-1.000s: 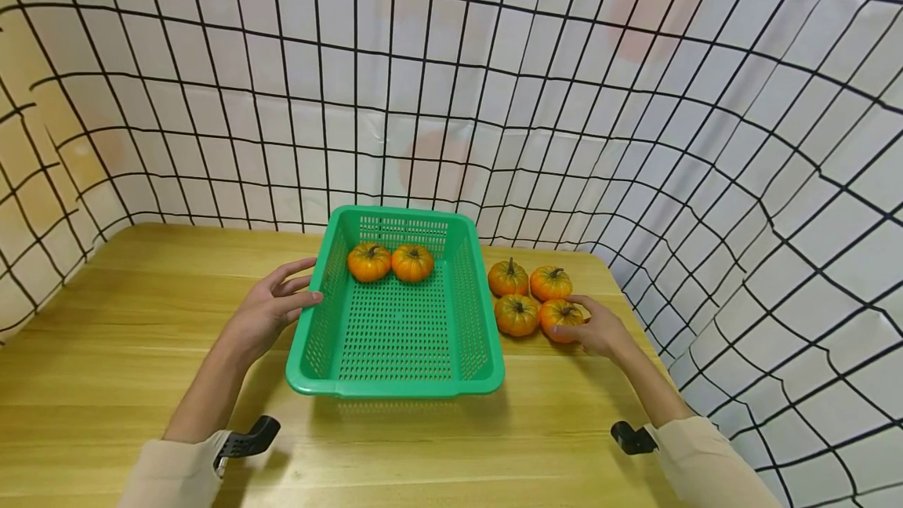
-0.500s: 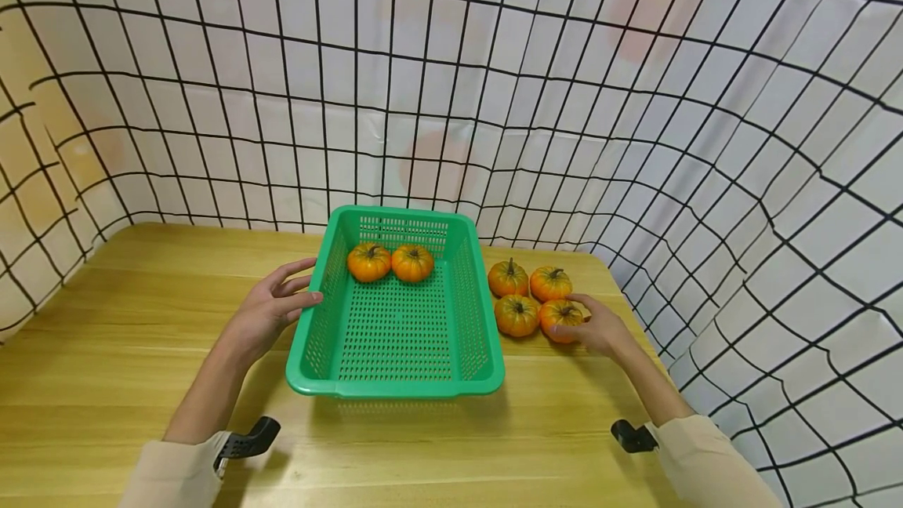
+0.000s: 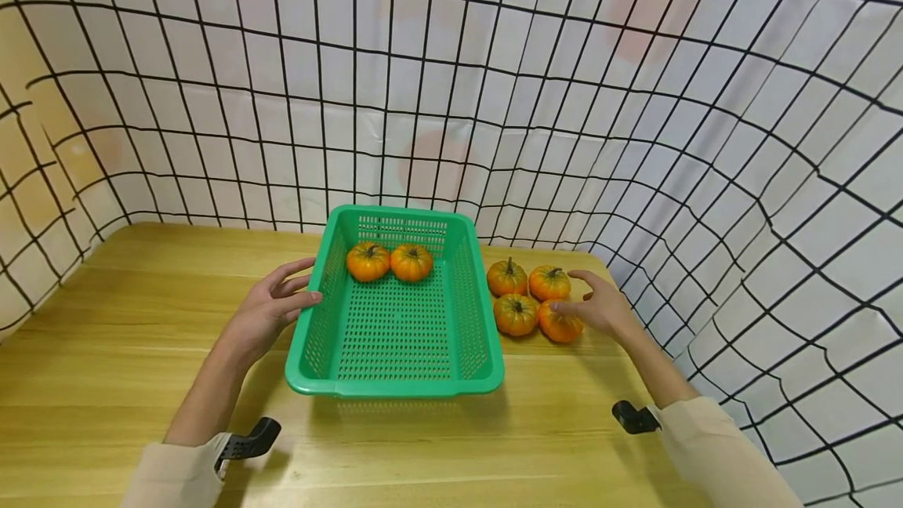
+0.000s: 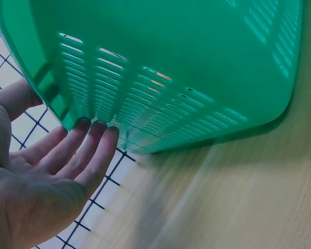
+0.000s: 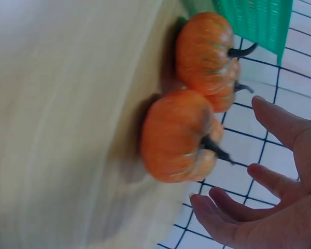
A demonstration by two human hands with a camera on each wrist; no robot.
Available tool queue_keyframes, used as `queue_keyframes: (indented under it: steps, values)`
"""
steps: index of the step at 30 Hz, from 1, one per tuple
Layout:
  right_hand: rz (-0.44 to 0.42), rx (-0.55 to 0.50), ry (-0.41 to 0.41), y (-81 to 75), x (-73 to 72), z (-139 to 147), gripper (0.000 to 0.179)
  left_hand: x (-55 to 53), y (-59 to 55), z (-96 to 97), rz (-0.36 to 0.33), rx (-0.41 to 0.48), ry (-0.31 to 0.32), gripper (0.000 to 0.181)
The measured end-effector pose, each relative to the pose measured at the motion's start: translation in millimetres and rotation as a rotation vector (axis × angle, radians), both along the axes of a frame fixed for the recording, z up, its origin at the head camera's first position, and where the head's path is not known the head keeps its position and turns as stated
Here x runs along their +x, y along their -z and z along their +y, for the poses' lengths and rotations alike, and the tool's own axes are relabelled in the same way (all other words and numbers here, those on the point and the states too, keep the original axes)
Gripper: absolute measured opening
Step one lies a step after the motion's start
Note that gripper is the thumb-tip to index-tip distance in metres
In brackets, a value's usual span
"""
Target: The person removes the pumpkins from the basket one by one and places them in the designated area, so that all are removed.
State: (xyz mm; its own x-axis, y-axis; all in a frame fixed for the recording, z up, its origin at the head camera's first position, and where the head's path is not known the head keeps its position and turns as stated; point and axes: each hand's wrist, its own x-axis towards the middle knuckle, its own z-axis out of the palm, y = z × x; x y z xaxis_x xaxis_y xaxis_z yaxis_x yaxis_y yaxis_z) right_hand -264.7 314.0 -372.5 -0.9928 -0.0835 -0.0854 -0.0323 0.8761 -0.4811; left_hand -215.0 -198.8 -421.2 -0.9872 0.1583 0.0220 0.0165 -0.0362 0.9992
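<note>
A green plastic basket [image 3: 395, 389] with slotted walls stands mid-table. Two small orange pumpkins, a left one [image 3: 368, 263] and a right one [image 3: 411, 263], sit at its far end. My left hand [image 3: 261, 316] holds the basket's left side, thumb over the rim and fingertips against the outer wall [image 4: 160, 104]. Right of the basket, several more pumpkins cluster on the table. Over the front right pumpkin [image 3: 560, 326] hovers my right hand [image 3: 604, 306], fingers spread and holding nothing. In the right wrist view this hand is apart from the pumpkin's dark stem [image 5: 217, 149].
The wooden table [image 3: 395, 453] carries everything. A white cloth with a black grid [image 3: 395, 85] rises behind and along both sides. Close to the cluster runs the table's right edge. Black wrist mounts [image 3: 254, 439] stick out from both sleeves.
My right hand has let go of the front right pumpkin and lifted slightly up and away. The pumpkin stays in place. My left hand and the basket have not moved.
</note>
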Motion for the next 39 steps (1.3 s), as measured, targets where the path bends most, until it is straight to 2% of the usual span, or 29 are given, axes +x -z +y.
queue_keyframes:
  steps: [9,17,26,39]
  values:
    - [0.067,0.012,-0.017,-21.3,-4.0,-24.6,0.081,1.7,1.2,-0.2,0.014,-0.001,0.001,0.076]
    - [0.090,-0.002,-0.046,-36.7,-10.6,-52.9,0.079,0.0,2.8,0.7,0.010,-0.001,-0.001,0.076]
    - [0.094,-0.032,-0.084,-47.3,-14.7,-89.0,0.078,0.5,3.3,-0.1,0.017,-0.009,0.009,0.075]
    - [0.116,-0.011,-0.108,-61.4,-25.0,-135.7,0.078,-0.1,0.3,-0.5,0.001,-0.006,0.009,0.075]
